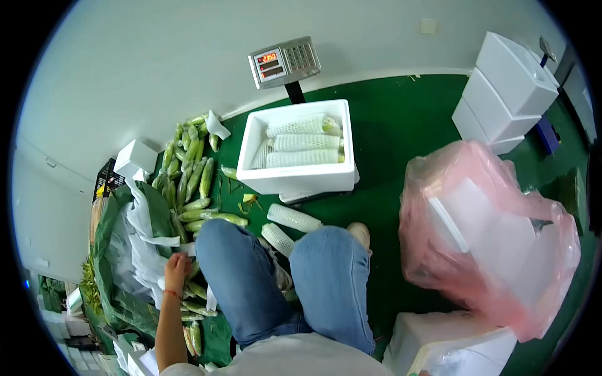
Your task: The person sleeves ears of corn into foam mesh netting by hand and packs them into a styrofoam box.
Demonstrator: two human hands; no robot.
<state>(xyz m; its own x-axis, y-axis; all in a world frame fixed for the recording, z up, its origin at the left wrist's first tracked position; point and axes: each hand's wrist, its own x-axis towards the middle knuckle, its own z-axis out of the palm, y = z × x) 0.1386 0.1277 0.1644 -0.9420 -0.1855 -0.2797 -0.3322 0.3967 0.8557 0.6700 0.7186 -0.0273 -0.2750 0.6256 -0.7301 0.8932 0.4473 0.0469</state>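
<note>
My left hand (177, 268) is at the left of my knees, its fingers curled at the edge of white foam sleeves (143, 241) in a green bag (110, 250); what it holds, if anything, is hidden. My right hand does not show. Corn cobs in clear wrap (206, 178) lie piled on the floor ahead of that hand. In front of me a white foam box (295, 182) holds several cobs in white netting (306, 142). Two netted cobs (293, 217) lie on the floor between the box and my knees.
A scale display (269, 64) stands behind the box, which rests on its platform. White foam boxes (495, 100) are stacked at the back right. A pink plastic bag (439, 269) with white foam pieces lies at the right, and another foam box (433, 338) is below it.
</note>
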